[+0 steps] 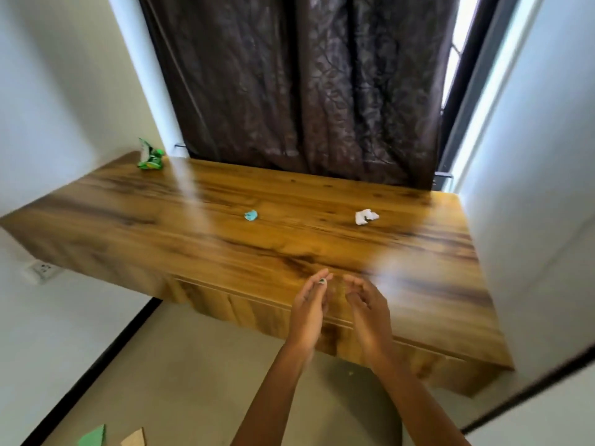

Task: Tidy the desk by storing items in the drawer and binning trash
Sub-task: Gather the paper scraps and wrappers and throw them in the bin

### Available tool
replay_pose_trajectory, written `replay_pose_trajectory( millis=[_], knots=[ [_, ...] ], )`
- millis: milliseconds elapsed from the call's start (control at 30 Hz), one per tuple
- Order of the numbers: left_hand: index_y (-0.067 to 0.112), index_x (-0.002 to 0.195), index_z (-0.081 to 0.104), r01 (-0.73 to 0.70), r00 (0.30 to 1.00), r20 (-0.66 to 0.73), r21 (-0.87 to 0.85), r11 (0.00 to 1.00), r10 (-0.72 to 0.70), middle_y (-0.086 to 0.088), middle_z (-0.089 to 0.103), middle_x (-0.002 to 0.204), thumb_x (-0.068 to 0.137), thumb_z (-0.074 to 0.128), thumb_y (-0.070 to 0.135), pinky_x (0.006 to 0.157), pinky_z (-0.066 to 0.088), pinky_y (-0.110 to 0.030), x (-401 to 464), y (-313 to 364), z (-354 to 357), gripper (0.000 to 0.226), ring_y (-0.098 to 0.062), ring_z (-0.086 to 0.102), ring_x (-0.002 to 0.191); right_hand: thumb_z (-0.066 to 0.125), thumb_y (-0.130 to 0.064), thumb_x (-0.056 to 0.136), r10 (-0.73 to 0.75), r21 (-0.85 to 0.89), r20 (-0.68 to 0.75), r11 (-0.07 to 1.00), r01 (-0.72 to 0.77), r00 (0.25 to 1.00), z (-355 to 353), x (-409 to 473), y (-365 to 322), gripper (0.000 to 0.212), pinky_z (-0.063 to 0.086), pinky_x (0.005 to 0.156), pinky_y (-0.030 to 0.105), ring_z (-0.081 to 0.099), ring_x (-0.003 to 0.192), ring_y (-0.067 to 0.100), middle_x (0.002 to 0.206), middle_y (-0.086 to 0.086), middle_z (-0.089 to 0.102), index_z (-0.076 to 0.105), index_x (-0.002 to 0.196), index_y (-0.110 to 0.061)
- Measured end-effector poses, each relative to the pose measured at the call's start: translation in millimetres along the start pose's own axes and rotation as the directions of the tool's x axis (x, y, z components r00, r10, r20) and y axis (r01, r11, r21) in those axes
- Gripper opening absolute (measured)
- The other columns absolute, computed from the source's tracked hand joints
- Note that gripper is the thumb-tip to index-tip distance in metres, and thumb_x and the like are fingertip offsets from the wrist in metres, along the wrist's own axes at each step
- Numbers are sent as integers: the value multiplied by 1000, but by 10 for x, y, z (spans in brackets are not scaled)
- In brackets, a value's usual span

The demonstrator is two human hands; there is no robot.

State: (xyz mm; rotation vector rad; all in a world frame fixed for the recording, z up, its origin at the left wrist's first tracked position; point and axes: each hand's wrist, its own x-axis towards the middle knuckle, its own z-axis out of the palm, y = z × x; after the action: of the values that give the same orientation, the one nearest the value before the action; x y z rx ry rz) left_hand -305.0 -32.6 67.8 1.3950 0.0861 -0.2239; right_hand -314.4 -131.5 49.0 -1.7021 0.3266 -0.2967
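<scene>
Left hand [309,309] pinching small scrap [322,281], glossy wooden desk [199,226]

desk [225,220] glossy wood; curtain [306,85] patterned cloth

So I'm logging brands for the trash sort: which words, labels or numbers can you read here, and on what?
None can be read.
Green wrapper: white print, too blurred to read.
Blue scrap: no text shows.
White crumpled paper: dark marks, unreadable.
Wall socket: no readable marking.
</scene>
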Motion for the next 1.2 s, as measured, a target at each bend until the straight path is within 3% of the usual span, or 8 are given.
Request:
replay_pose_trajectory(
  millis=[167, 300, 367, 500, 733, 933, 1100, 1200],
  knots=[
    [25, 122, 57, -1, 1000, -10, -14, 1000, 1, 6, 61, 125, 100, 43, 25, 104, 41, -34, 332, 274, -566, 27, -10, 59, 112, 51, -12, 95, -17, 30, -3, 999, 18, 1000, 590, 270, -146, 30, 48, 95, 33, 58, 110, 16, 121, 1, 61, 57, 124, -13],
    [21, 131, 53, 29, 999, 36, -21, 999, -28, 5, 57, 131, 101, 40, 24, 106, 39, -35, 493, 372, -882, 33, -12, 56, 117, 48, -6, 95, 3, 9, -48, 1000, -3, 999, 703, 482, -161, 30, 44, 71, 7, 57, 92, 10, 115, 8, 58, 54, 124, -1],
    [20, 133, 51, 37, 998, 57, -29, 999, -35, 4, 56, 133, 101, 38, 25, 108, 37, -37, 596, 390, -1008, 35, -14, 55, 119, 47, -5, 95, 17, -12, -94, 1000, -18, 995, 720, 661, -148, 30, 42, 61, 2, 55, 86, 9, 114, 10, 57, 53, 123, 3],
    [20, 136, 48, 56, 993, 102, -14, 998, -54, 4, 54, 136, 101, 37, 27, 110, 35, -39, 765, 384, -1148, 37, -15, 53, 121, 47, -9, 93, -13, -305, -174, 951, -41, 985, 710, 1174, -23, 36, 46, 83, 34, 54, 107, 26, 127, 12, 56, 55, 128, -8],
    [22, 135, 47, 88, 984, 150, 40, 995, -93, 5, 53, 136, 101, 37, 30, 105, 37, -35, 1269, 450, -1377, 37, -13, 53, 121, 56, 0, 79, -84, -533, -345, 837, -122, 935, 642, 2101, 149, 56, 39, 94, 42, 41, 119, 37, 139, 16, 41, 44, 133, -8],
    [23, 133, 49, 112, 984, 134, 66, 992, -120, 6, 55, 133, 101, 38, 30, 102, 39, -34, 1980, 629, -1561, 35, -13, 54, 118, 54, -16, 91, -83, -643, -354, 745, -178, 931, 543, 2859, 359, 54, 30, 106, 56, 25, 135, 42, 153, 18, 20, 35, 141, -11],
    [23, 132, 50, 188, 965, 169, 97, 977, -202, 4, 53, 136, 101, 37, 29, 104, 38, -35, 2533, 719, -1523, 34, -15, 52, 122, 49, -2, 90, -155, -684, -336, 718, -127, 929, 645, 3114, 606, 25, 44, 84, 46, 48, 110, 45, 127, 28, 48, 53, 113, 7],
    [22, 133, 48, 210, 955, 191, 104, 972, -227, 3, 52, 137, 101, 38, 29, 107, 37, -37, 2785, 723, -1446, 34, -17, 52, 123, 48, -1, 91, -221, -671, -344, 738, -74, 913, 755, 3187, 626, 20, 44, 78, 41, 53, 99, 42, 113, 27, 55, 59, 107, 7]
  ],
)
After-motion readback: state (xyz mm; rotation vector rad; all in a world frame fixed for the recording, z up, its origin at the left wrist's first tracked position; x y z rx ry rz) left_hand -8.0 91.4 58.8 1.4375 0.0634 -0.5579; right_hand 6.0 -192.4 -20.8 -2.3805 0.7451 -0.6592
